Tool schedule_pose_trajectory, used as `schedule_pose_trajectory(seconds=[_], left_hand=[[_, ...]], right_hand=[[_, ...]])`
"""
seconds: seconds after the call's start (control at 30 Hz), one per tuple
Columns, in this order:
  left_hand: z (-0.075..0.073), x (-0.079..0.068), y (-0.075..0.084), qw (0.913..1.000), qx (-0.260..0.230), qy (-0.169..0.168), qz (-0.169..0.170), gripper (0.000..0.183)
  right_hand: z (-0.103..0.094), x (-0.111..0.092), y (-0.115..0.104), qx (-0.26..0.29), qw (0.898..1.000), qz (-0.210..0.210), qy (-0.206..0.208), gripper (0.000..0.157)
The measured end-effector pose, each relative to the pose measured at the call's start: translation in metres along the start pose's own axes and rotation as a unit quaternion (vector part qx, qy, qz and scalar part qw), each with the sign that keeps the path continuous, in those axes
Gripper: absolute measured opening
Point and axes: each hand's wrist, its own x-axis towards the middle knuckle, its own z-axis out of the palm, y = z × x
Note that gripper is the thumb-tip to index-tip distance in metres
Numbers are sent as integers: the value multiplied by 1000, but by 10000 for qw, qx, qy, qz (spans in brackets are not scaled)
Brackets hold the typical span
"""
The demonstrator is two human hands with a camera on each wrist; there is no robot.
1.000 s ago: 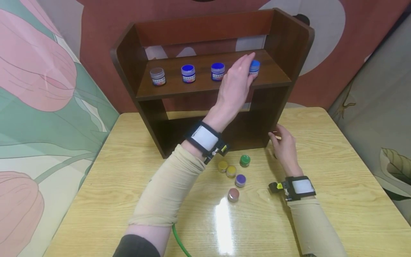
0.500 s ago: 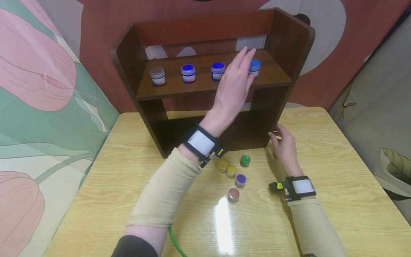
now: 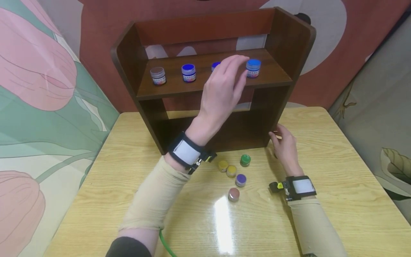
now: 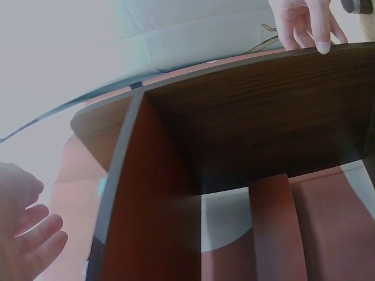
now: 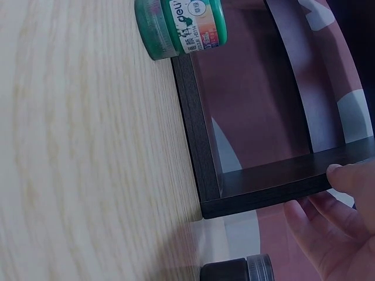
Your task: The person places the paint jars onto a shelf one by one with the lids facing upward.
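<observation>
My left hand [image 3: 221, 85] is raised in front of the upper board of a dark wooden shelf [image 3: 205, 92]. Its fingertips end close beside a light-blue paint jar [image 3: 253, 69]; contact cannot be told in the head view. Loosely bent fingers with nothing between them show on the left hand [image 4: 29, 228] in the left wrist view. A blue paint jar [image 3: 215, 65] is mostly hidden behind that hand. My right hand [image 3: 285, 146] grips the shelf's right side panel low down. In the right wrist view its thumb [image 5: 345, 174] lies on the panel's edge, with the fingers outside.
A clear-lidded jar [image 3: 158, 76] and another blue jar [image 3: 188, 73] stand left on the upper board. In front of the shelf, green [image 3: 245, 160], yellow [image 3: 231, 171], purple [image 3: 240, 180] and brownish [image 3: 233, 194] jars sit on the table. A black jar [image 5: 228, 270] stands near the right hand.
My left hand has drawn back left and down from the light-blue jar, which now shows fully. It now covers more of the blue jar beside it. The right hand has stayed still.
</observation>
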Motion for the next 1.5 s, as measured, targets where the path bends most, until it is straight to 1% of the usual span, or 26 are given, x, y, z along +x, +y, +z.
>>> schedule_pose_trajectory(seconds=[0.07,0.23,0.33,0.43,0.53,0.73,0.83,0.93,1.0,1.07,1.13,1.23,1.3,1.4,1.47,1.5], left_hand=[[-6,-5,-1,9998,50,189,72,35],[-23,-21,-9,9965,216,795,160,33],[-33,-33,-17,9932,374,1095,133,30],[-43,-47,-27,9902,500,1307,12,28],[-50,-61,-40,9869,640,1468,-186,27],[-65,-90,-65,9785,846,1748,-698,29],[-73,-103,-78,9694,949,2035,-988,36],[-78,-115,-89,9560,1105,2338,-1382,46],[-80,-121,-95,9484,1196,2412,-1676,56],[-81,-127,-100,9439,1272,2321,-1974,66],[-82,-133,-104,9427,1258,2102,-2264,75],[-82,-140,-111,9404,1097,1608,-2789,85],[-81,-144,-116,9384,902,1166,-3124,90],[-78,-149,-122,9375,588,520,-3392,92],[-77,-151,-125,9395,381,284,-3393,91],[-76,-152,-127,9405,301,239,-3377,89]], right_hand=[[0,0,0,-10,10000,-2,-3,32],[0,1,1,-42,10000,34,-18,32],[0,1,1,-53,10000,53,-19,32],[-1,0,1,-41,10000,40,-5,32],[-1,0,1,-29,10000,14,23,32],[-2,-1,0,0,10000,42,46,32],[-3,0,-1,-18,10000,60,35,33],[-4,0,-1,-18,10000,66,16,33],[-4,0,-1,-27,10000,56,11,33],[-4,0,-1,-37,10000,58,13,33],[-4,0,-1,-32,10000,61,12,33],[-5,0,0,-31,10000,60,3,33],[-6,0,0,-7,10000,57,-2,33],[-7,-1,0,-28,10000,70,-18,33],[-9,-1,-1,-54,9999,100,-41,33],[-9,-1,-1,-61,9999,108,-59,33]])
